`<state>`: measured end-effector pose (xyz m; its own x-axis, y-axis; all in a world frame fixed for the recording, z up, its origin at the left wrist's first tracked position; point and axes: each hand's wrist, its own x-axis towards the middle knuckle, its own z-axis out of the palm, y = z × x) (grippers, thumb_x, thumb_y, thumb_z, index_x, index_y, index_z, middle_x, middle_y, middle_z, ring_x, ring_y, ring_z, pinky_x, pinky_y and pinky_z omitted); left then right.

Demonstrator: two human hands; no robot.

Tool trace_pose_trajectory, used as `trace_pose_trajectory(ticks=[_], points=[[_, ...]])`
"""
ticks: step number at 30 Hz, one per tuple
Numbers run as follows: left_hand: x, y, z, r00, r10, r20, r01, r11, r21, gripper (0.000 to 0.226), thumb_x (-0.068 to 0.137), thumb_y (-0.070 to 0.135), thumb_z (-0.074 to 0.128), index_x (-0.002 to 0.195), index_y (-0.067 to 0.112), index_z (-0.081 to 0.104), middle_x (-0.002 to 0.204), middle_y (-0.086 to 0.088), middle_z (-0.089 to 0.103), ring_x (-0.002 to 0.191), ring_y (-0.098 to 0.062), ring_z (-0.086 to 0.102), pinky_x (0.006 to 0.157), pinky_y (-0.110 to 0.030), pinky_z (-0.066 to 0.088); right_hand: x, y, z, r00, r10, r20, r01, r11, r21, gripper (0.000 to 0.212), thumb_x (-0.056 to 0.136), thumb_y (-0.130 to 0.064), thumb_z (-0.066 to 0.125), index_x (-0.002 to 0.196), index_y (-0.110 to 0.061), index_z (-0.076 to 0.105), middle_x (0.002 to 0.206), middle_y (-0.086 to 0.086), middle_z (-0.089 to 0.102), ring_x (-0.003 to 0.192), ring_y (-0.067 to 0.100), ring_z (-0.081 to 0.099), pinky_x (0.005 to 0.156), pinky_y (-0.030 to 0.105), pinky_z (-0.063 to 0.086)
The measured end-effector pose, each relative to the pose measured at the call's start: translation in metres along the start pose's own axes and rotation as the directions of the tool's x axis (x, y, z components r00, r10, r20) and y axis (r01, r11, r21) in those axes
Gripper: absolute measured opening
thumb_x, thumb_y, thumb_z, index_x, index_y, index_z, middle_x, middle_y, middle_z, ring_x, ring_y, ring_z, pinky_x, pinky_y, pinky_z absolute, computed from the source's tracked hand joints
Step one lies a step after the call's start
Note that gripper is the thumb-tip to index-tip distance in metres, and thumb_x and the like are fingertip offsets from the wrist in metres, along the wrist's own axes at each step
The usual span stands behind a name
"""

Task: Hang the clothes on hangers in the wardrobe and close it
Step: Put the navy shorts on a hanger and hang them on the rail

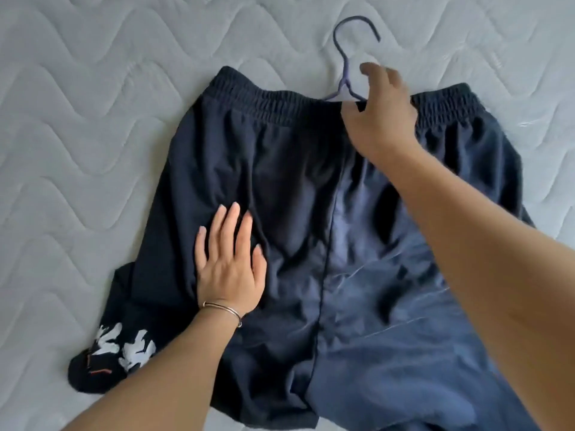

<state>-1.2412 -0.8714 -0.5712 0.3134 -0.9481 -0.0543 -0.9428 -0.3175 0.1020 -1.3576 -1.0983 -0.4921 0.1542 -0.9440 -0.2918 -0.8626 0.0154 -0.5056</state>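
The dark blue pants lay flat on the bed, waistband at the far end. A purple hanger sat partly inside the waist w/ its hook poking out on top. The right hand pinched the hanger's neck right at the waistband. The left hand lay open & flat on the cloth, holding nothing. So the job looked only just begun: pants not lifted yet, no wardrobe in view. A 2nd dark cloth w/ white prints peeked out below. The hanger's arms were hidden, the pant legs cut off.
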Motion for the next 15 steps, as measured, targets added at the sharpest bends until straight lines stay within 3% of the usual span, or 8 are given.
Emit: trace_pose_trajectory(ticks=[3, 6, 8, 12, 15], points=[[0.004, 0.001, 0.000, 1.000, -0.001, 0.016, 0.001, 1.000, 0.004, 0.047, 0.085, 0.029, 0.037, 0.128, 0.013, 0.039, 0.143, -0.005, 0.036, 0.134, -0.021, 0.029, 0.111, -0.037, 0.011, 0.021, -0.006, 0.004, 0.999, 0.027, -0.022, -0.028, 0.998, -0.061, 0.045, 0.091, -0.030, 0.045, 0.135, -0.024, 0.038, 0.114, -0.004, 0.058, 0.117, 0.019, 0.048, 0.088, 0.033, 0.018], [0.002, 0.001, -0.001, 1.000, 0.015, -0.003, -0.015, 1.000, 0.000, 0.047, 0.084, 0.029, 0.038, 0.127, 0.012, 0.040, 0.141, -0.005, 0.035, 0.133, -0.021, 0.031, 0.111, -0.037, 0.011, 0.024, -0.010, -0.006, 0.996, 0.067, 0.059, -0.064, 0.997, -0.050, 0.034, 0.090, -0.039, 0.048, 0.120, -0.025, 0.054, 0.091, -0.008, 0.054, 0.105, 0.019, 0.053, 0.084, 0.034, 0.016], [0.002, 0.001, -0.001, 1.000, 0.008, 0.001, -0.008, 1.000, -0.005, 0.047, 0.083, 0.029, 0.038, 0.127, 0.013, 0.040, 0.141, -0.005, 0.037, 0.133, -0.020, 0.031, 0.111, -0.037, 0.011, 0.022, -0.010, -0.013, 0.991, 0.063, 0.117, -0.053, 0.995, -0.085, 0.028, 0.090, -0.040, 0.049, 0.109, -0.024, 0.062, 0.092, -0.003, 0.057, 0.100, 0.022, 0.053, 0.087, 0.037, 0.020], [0.002, 0.001, -0.006, 1.000, -0.004, -0.027, 0.003, 0.999, -0.037, 0.047, 0.084, 0.030, 0.038, 0.128, 0.014, 0.043, 0.140, -0.007, 0.048, 0.133, -0.018, 0.031, 0.111, -0.037, 0.015, 0.015, -0.010, -0.014, 0.982, 0.055, 0.183, -0.017, 0.979, -0.204, 0.043, 0.094, -0.042, 0.040, 0.130, -0.019, 0.043, 0.126, 0.004, 0.054, 0.119, 0.026, 0.049, 0.106, 0.043, 0.020], [0.001, 0.001, -0.006, 0.998, 0.003, -0.065, -0.006, 0.998, -0.057, 0.047, 0.084, 0.031, 0.039, 0.126, 0.013, 0.049, 0.139, -0.007, 0.051, 0.133, -0.018, 0.032, 0.108, -0.040, 0.022, 0.017, -0.010, -0.011, 0.961, 0.137, 0.242, -0.096, 0.980, -0.174, 0.046, 0.087, -0.050, 0.046, 0.115, -0.015, 0.055, 0.109, 0.006, 0.057, 0.117, 0.034, 0.050, 0.110, 0.050, 0.026]])
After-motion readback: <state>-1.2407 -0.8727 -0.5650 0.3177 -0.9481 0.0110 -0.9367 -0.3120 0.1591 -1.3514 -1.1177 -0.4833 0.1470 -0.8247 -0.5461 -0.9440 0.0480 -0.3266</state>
